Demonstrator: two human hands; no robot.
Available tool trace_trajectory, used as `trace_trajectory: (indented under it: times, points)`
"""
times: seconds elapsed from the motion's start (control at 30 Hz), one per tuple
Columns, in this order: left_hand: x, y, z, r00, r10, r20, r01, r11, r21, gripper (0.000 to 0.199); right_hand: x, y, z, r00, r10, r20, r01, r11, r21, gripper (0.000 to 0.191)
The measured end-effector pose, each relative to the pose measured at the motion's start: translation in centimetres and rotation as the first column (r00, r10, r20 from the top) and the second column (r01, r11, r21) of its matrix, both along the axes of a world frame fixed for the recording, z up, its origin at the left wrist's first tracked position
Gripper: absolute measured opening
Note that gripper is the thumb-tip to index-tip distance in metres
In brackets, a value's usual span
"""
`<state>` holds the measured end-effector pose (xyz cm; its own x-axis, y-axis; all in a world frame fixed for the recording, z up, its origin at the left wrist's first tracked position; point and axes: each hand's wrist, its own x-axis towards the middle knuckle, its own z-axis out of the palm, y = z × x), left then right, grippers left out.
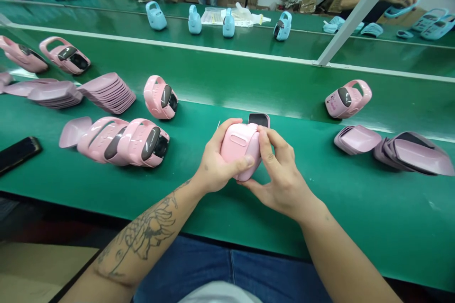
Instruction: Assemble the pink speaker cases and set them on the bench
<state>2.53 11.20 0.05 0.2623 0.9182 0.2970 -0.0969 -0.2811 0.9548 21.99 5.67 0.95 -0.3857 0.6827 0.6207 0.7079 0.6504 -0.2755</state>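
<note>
A rounded pink plastic housing with a small oval slot mark is held between both hands, above the green work surface. My left hand wraps its left side, thumb across the front. My right hand grips its right edge, fingertips at the top and thumb underneath. Just behind it a dark-faced curved panel with a pink rim shows, partly hidden by the housing and fingers. Left of my hands lie pink handled units with dark windows, and another pink unit stands behind them.
Stacked pink curved panels lie at left, more panels at right. One pink unit stands back right. A black phone lies far left. Blue units stand beyond a metal rail; people work across the table.
</note>
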Motion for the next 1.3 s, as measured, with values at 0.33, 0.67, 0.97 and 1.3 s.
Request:
trace_trajectory:
  times: [0.33,0.67,0.97,1.3]
  points:
    - [0.1,0.0,0.4,0.998,0.063,-0.016,-0.063,0.998,-0.013,0.073,-0.2,0.4,-0.4,0.996,0.066,-0.059,-0.065,0.998,0.021,0.106]
    - [-0.2,-0.7,1.0,0.999,0.053,-0.006,-0.052,0.997,0.063,0.064,-0.4,0.0,0.1,0.996,0.079,-0.029,-0.077,0.995,0.066,0.105]
    - [0.6,0.1,0.0,0.995,0.014,0.099,0.007,0.978,-0.207,0.074,-0.6,0.1,-0.4,0.997,0.034,-0.076,-0.037,0.998,-0.048,0.107]
    - [1.4,0.0,-0.7,0.967,0.059,0.248,0.046,0.916,-0.399,0.078,-0.9,0.0,-0.8,0.997,0.000,-0.083,-0.008,0.995,-0.102,0.110]
